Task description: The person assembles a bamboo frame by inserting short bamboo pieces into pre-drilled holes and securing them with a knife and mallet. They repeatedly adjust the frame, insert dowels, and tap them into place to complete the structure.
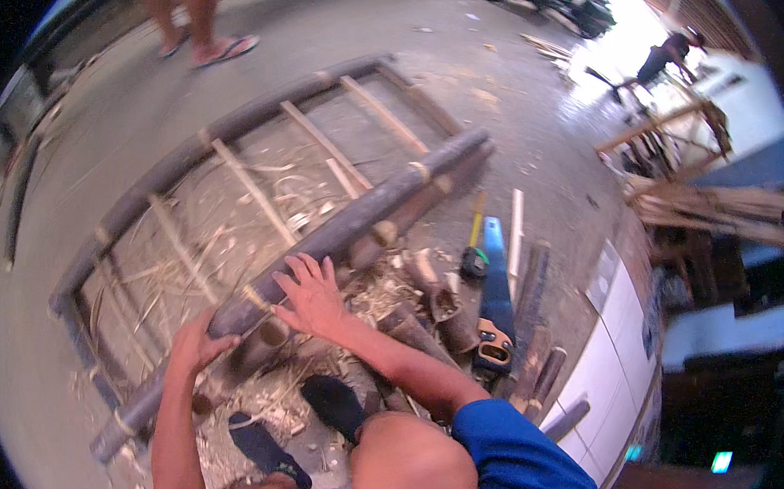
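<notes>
The person sat low on the floor [109, 134] beside a big bamboo ladder [261, 172] that lay flat. The left hand [196, 344] was curled around the near long pole [338, 232] from below. The right hand [311, 298] lay open on top of that same pole, fingers spread. Dry shavings [230, 224] lay between the rungs. Short cut bamboo pieces [433, 311] were piled just beside the pole. A blue saw [495, 297] lay near them.
</notes>
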Demonstrator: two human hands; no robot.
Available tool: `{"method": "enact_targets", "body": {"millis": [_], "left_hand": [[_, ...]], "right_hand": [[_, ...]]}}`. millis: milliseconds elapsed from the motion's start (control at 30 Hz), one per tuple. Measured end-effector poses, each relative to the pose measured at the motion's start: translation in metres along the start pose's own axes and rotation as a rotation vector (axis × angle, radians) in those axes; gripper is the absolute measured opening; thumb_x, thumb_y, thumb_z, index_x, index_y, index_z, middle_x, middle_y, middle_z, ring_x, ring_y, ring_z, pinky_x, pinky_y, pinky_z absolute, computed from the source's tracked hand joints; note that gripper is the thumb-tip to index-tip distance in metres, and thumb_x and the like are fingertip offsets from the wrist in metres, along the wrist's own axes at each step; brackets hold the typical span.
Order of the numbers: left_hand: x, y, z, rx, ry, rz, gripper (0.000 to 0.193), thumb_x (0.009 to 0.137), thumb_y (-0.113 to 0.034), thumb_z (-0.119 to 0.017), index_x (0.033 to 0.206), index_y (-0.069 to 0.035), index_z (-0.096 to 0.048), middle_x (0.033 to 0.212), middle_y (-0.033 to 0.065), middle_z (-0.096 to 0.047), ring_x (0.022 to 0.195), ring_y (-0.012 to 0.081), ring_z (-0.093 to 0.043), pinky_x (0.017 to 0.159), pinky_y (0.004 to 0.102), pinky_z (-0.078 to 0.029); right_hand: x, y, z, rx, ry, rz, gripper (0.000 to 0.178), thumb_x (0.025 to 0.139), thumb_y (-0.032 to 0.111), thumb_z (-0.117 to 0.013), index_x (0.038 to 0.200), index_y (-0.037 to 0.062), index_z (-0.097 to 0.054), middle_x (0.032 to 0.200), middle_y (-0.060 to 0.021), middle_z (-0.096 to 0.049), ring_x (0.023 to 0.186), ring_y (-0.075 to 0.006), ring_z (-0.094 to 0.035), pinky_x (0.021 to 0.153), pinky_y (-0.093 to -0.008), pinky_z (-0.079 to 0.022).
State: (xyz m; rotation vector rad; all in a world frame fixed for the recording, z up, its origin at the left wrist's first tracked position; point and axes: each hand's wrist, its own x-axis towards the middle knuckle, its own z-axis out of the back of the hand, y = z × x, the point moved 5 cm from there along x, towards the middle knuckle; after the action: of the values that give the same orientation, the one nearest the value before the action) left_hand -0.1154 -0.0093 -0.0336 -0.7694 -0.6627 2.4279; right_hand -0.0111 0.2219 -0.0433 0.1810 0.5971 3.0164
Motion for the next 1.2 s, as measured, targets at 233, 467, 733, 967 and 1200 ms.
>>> {"method": "enact_targets", "body": {"millis": [233, 467, 733, 967, 1200], "left_hand": [[-0.059, 0.052, 0.0, 0.151, -0.492, 0.04, 0.069, 0.083, -0.055, -0.077, 0.136, -0.013, -0.063, 0.136, 0.0173, -0.059, 0.13, 0.0385, -0.053, 0.108, 0.0511, -0.043], [-0.225, 0.171, -0.008, 0.163, -1.35, 0.58, 0.064, 0.089, -0.033, -0.077, 0.142, -0.004, -0.057, 0.146, 0.027, -0.045, 0.137, 0.0448, -0.04, 0.116, 0.0541, -0.033], [-0.321, 0.337, -0.076, -0.737, -1.345, 1.1, 0.057, 0.099, -0.038, -0.053, 0.135, 0.005, -0.063, 0.132, 0.0249, -0.066, 0.121, 0.0342, -0.062, 0.109, 0.04, -0.043], [-0.31, 0.307, -0.085, -0.952, -1.432, 1.024, 0.051, 0.096, -0.032, -0.052, 0.13, 0.002, -0.069, 0.114, 0.0228, -0.072, 0.104, 0.0316, -0.066, 0.093, 0.0412, -0.048], [-0.234, 0.237, -0.084, -1.062, -1.298, 0.857, 0.054, 0.096, -0.033, -0.051, 0.13, 0.005, -0.067, 0.109, 0.0265, -0.073, 0.102, 0.0309, -0.068, 0.093, 0.0399, -0.049]], "right_hand": [[0.055, 0.026, -0.019, -0.305, 0.247, 0.332, 0.085, 0.074, 0.058, -0.081, 0.145, 0.0194, -0.055, 0.134, -0.0114, -0.059, 0.13, -0.0321, -0.053, 0.112, -0.0717, -0.027], [0.086, 0.02, -0.012, -0.258, 0.516, 0.366, 0.085, 0.065, 0.055, -0.087, 0.131, 0.0093, -0.062, 0.132, -0.0163, -0.062, 0.126, -0.0367, -0.056, 0.106, -0.053, -0.044], [0.09, -0.022, 0.014, 0.012, 0.714, 0.264, 0.079, 0.065, 0.048, -0.09, 0.125, 0.0033, -0.065, 0.114, -0.021, -0.071, 0.11, -0.0419, -0.066, 0.098, -0.0515, -0.051], [0.091, -0.018, 0.015, -0.115, 0.635, 0.239, 0.093, 0.068, 0.05, -0.088, 0.142, 0.0029, -0.057, 0.134, -0.0311, -0.06, 0.123, -0.0471, -0.06, 0.103, -0.0526, -0.048], [0.087, 0.066, -0.014, -0.157, 0.436, 0.598, 0.098, 0.07, 0.047, -0.089, 0.147, 0.002, -0.049, 0.121, -0.0257, -0.059, 0.112, -0.0449, -0.06, 0.097, -0.0534, -0.049]]}}
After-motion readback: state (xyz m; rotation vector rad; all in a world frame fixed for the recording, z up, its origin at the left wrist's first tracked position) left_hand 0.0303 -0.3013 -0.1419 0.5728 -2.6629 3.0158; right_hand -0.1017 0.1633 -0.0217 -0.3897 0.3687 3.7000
